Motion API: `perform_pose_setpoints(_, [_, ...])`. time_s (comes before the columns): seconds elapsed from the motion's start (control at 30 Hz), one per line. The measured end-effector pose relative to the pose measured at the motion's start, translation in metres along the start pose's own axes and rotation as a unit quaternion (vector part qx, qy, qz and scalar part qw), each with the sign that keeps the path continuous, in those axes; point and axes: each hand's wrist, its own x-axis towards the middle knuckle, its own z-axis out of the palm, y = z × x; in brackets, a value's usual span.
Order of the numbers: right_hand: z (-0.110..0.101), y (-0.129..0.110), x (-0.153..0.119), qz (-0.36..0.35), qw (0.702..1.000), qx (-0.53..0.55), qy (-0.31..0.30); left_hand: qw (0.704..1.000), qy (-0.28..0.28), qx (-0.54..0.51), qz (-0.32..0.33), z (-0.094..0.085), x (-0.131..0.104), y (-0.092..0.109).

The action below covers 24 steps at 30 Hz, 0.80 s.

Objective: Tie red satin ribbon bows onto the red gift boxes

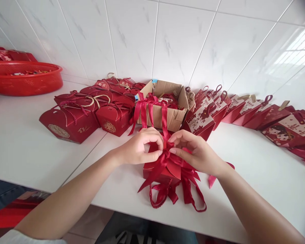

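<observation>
One head view: left hand (136,147) and right hand (194,151) pinch red ribbon (159,165) atop a box (170,175) on the desk (117,189); the ribbon looks soft, slippery, best held by its knot (166,154), the box light and easily dented.

Between you and the carton (156,119), a gift box (165,174) lies on the table (256,176); ribbons (143,113) drape over the carton's near side; left of it you have a box cluster (94,102), then a basin (25,85); right of it, a box row (231,117); behind it, the wall (132,40)
</observation>
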Motion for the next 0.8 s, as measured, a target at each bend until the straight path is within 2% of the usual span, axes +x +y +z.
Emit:
perform_pose_setpoints(0.17, [-0.007, 0.000, -0.003, -0.098, 0.992, -0.079, -0.007, 1.000, 0.017, 0.008, 0.007, -0.009, 0.000, -0.003])
perform_pose_setpoints(0.4, [-0.010, 0.006, -0.003, -0.146, 0.982, -0.115, -0.036, 1.000, 0.008, 0.026, -0.009, -0.013, 0.001, -0.007])
perform_pose_setpoints(0.6, [-0.007, 0.010, -0.002, -0.158, 0.979, -0.118, -0.055, 0.998, -0.042, 0.032, -0.033, -0.009, -0.001, -0.008])
perform_pose_setpoints(0.8, [-0.008, 0.010, -0.003, -0.145, 0.980, -0.105, -0.090, 0.994, -0.054, -0.039, -0.086, -0.006, -0.002, -0.004])
